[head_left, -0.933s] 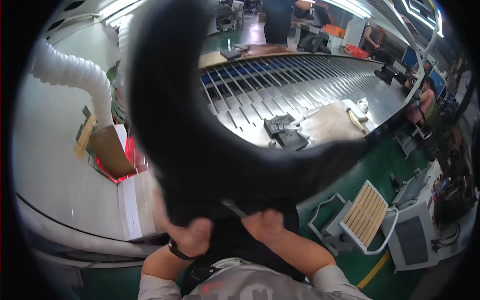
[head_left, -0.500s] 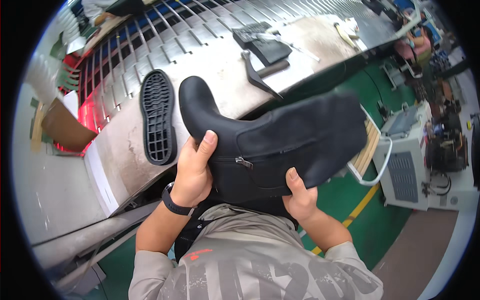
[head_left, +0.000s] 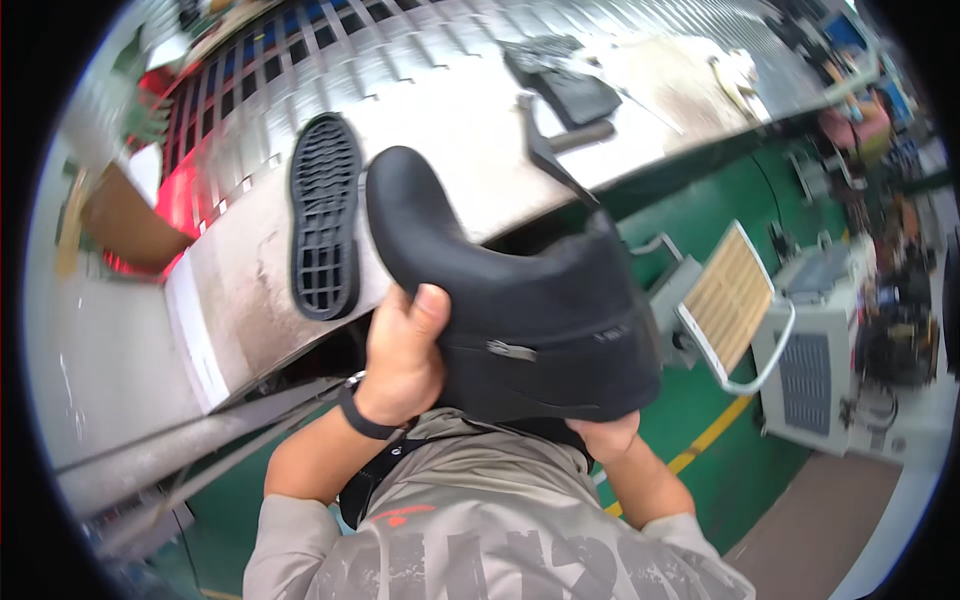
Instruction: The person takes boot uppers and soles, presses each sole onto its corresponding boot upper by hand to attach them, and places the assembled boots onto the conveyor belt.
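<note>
I hold a black boot upper with a side zip in front of my chest, toe pointing up and to the left. My left hand grips it at the instep, thumb on top, a black band on the wrist. My right hand supports the shaft opening from below and is mostly hidden by the boot. A black rubber sole lies tread up on the metal conveyor, just left of the boot's toe.
Black boot pieces lie farther along the conveyor. A brown cardboard box and red glow sit at the left. On the green floor to the right stand a slatted wooden rack and a white machine.
The boot came down from right in front of the camera to chest height and turned. The view tilted down toward the conveyor. The sole came into sight beside it.
</note>
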A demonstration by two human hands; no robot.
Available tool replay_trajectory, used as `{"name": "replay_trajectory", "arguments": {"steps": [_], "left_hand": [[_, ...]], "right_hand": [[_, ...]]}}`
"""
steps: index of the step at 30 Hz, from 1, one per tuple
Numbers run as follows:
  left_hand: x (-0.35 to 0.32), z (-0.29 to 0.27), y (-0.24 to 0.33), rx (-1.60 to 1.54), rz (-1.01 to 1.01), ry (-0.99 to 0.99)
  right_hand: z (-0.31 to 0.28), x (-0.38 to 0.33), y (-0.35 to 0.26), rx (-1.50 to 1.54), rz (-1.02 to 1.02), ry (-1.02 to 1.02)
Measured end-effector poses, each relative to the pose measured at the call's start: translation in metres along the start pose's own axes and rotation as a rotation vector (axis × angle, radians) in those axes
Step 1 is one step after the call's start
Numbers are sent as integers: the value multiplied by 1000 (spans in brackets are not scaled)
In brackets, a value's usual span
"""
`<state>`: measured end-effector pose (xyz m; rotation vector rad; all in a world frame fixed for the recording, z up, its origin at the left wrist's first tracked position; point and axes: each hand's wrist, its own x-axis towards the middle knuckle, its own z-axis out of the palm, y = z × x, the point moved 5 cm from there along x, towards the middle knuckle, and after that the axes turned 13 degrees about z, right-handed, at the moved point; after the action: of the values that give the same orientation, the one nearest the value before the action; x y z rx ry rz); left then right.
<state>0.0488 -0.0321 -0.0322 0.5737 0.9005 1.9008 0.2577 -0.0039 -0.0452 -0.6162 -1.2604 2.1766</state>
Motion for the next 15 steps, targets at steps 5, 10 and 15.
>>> {"name": "replay_trajectory", "arguments": {"steps": [5,10,15], "left_hand": [[-3,12,-23,89,-66,-284],[63,9,59,1126,484,-405],[227,-132,92,1836,761,-5]], "right_hand": [[16,36,43,667,735,-40],[-30,31,58,458,577,58],[-72,28,73,466,537,250]]}}
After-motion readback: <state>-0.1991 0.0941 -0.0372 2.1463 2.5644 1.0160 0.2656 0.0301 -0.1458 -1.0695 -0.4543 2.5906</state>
